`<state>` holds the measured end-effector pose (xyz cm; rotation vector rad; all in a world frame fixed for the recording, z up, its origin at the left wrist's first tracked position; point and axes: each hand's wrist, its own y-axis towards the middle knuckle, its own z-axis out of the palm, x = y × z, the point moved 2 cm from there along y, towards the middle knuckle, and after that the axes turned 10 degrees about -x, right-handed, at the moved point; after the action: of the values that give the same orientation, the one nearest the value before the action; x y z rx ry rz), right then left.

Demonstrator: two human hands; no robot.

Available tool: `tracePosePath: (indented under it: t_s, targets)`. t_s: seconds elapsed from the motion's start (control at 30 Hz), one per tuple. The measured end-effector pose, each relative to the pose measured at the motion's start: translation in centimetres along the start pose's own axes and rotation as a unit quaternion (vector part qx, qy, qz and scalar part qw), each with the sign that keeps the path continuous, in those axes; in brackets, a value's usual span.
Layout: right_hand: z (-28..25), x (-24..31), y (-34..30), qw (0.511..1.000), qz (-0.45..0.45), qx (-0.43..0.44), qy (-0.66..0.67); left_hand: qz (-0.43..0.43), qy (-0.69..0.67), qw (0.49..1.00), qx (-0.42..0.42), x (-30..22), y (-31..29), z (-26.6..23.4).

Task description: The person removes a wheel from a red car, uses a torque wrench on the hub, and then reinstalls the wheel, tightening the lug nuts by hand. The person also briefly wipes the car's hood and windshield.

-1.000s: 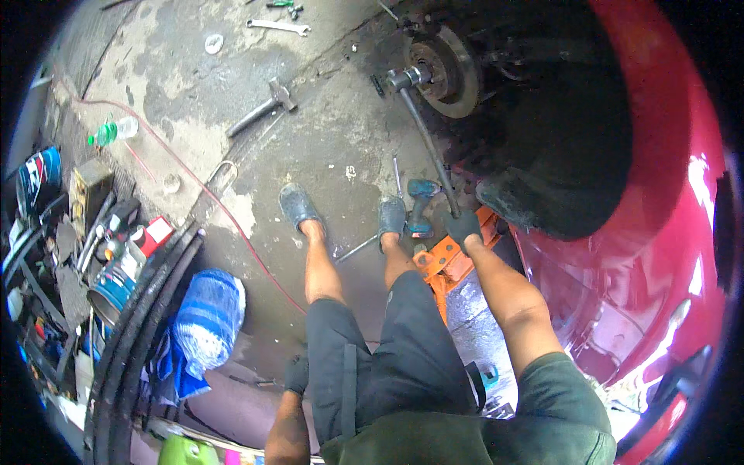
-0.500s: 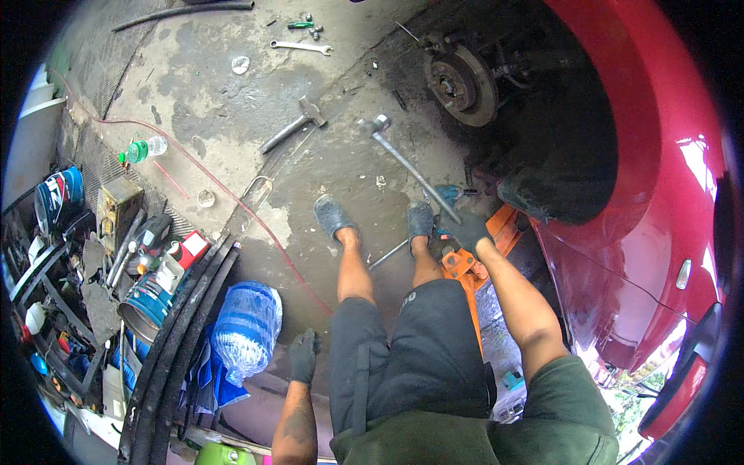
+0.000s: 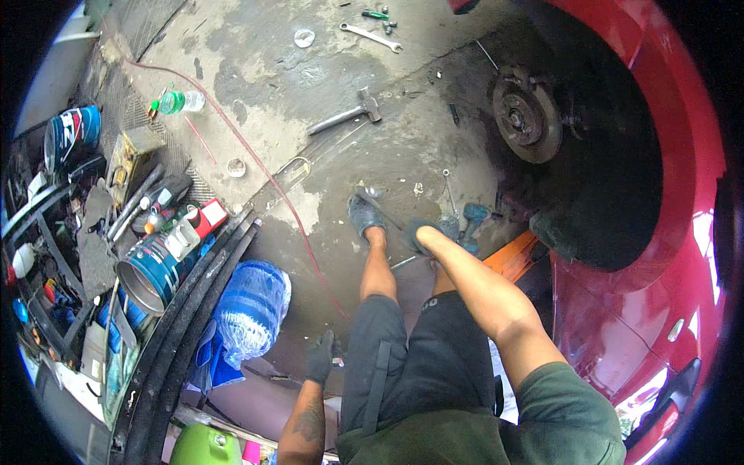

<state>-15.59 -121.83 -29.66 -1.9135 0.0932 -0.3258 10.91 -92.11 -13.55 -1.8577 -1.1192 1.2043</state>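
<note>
My right hand (image 3: 418, 236), in a dark glove, is closed round the handle of a long socket wrench (image 3: 391, 217). The wrench slants up and left, its head beside my left shoe, and part of it is blurred. My left hand (image 3: 320, 358), also gloved, hangs beside my left thigh with its fingers curled. A small pale and reddish bit shows at its edge, too small to name. Below my right hand, on the floor, a blue cordless power tool (image 3: 473, 223) stands near my right shoe, with a thin metal wrench (image 3: 449, 190) beside it.
On the right stands a red car (image 3: 686, 194), its wheel off and the brake disc (image 3: 527, 116) bare. An orange jack (image 3: 510, 257) reaches beneath it. A hammer (image 3: 345, 116), a combination wrench (image 3: 372, 36), a red hose (image 3: 256, 155) and a large wrapped water jug (image 3: 252, 310) lie around.
My right hand has swung left with the socket wrench, away from the jack, lowering its head towards my left shoe. My left hand has shifted slightly. The whole view has turned.
</note>
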Motion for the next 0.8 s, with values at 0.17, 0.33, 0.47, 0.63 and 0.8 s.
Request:
tracePosePath:
  t_s: [0.17,0.33,0.47,0.63,0.8]
  targets:
    - [-3.6,10.1,4.2,0.999,-0.039,-0.016,0.0,-0.095,-0.151,0.983,-0.031,-2.1,-1.8,0.1]
    - [-7.8,24.5,3.6,0.981,-0.151,-0.091,0.078,-0.207,-0.217,0.954,-0.017,1.5,-1.6,0.8]
    - [-3.9,28.1,3.2,0.957,-0.136,0.093,0.238,-0.145,-0.084,0.986,-0.007,4.9,-1.6,0.7]
    - [3.7,18.9,-0.4,0.965,-0.236,-0.001,0.114,-0.246,-0.164,0.955,0.006,-2.0,-1.5,0.4]
    - [6.0,-6.1,-2.3,0.986,-0.152,-0.061,-0.032,-0.229,-0.243,0.943,0.014,-0.8,0.0,0.4]
